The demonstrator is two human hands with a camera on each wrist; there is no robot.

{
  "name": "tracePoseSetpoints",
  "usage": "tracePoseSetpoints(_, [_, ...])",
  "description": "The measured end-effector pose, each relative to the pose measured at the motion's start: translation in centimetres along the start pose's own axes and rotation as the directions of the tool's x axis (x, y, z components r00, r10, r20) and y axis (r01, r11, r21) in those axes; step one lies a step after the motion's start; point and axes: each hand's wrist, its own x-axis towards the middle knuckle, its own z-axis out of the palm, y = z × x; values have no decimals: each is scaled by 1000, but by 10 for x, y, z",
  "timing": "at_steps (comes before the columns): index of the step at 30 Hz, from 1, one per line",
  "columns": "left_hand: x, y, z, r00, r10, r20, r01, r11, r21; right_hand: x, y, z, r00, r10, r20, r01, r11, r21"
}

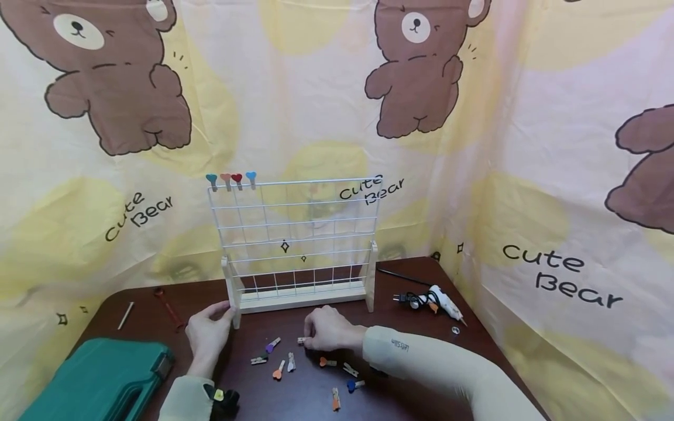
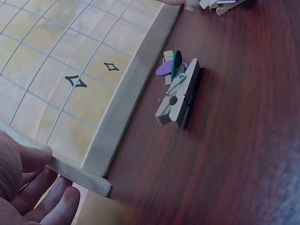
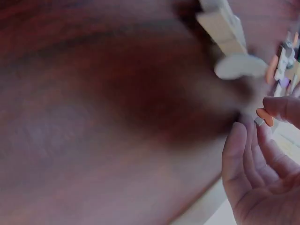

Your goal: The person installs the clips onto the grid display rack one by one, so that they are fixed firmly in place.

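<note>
My left hand [image 1: 207,333] is at the rack's left end; its thumb and fingers pinch the wooden side leg [image 2: 77,176]. Low over the table, my right hand [image 1: 329,329] pinches a small clothespin [image 1: 301,341] with an orange heart [image 3: 265,116], mostly hidden by the fingers. The white wire rack [image 1: 295,240] stands upright on a wooden base [image 1: 302,297]. Several heart clothespins, including a red one [image 1: 237,178], are clipped along its top left wire. Loose clothespins lie in front, among them a purple one [image 1: 272,345], a green one [image 2: 180,93] and a blue one [image 1: 355,385].
A green case [image 1: 95,380] occupies the table's left front. Behind it lie a red wrench [image 1: 168,307] and a slim metal rod [image 1: 125,316]. On the right are a white glue gun [image 1: 444,304] with its cord and a black rod [image 1: 402,276]. A bear-print cloth [image 1: 295,117] hangs behind.
</note>
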Motion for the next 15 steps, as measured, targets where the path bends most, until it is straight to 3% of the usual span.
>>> tracePoseSetpoints(4, [0,-1,2,1000,1,1,-1,1000,0,3,1,-23,996,-42,-82,47,997,59])
tracePoseSetpoints(6, [0,-1,2,1000,-2,4,2,1000,1,7,0,-42,983,-90,-158,100,993,56])
tracePoseSetpoints(9, [0,0,2,1000,-13,8,13,1000,-1,12,-5,-75,962,-124,-245,147,986,79])
tracePoseSetpoints(13, [1,0,0,1000,-27,9,27,1000,-12,18,-24,-126,957,-85,-276,145,968,203])
tracePoseSetpoints(15, [1,0,-1,999,-31,12,31,999,-12,22,-37,-153,946,-107,-306,183,955,232])
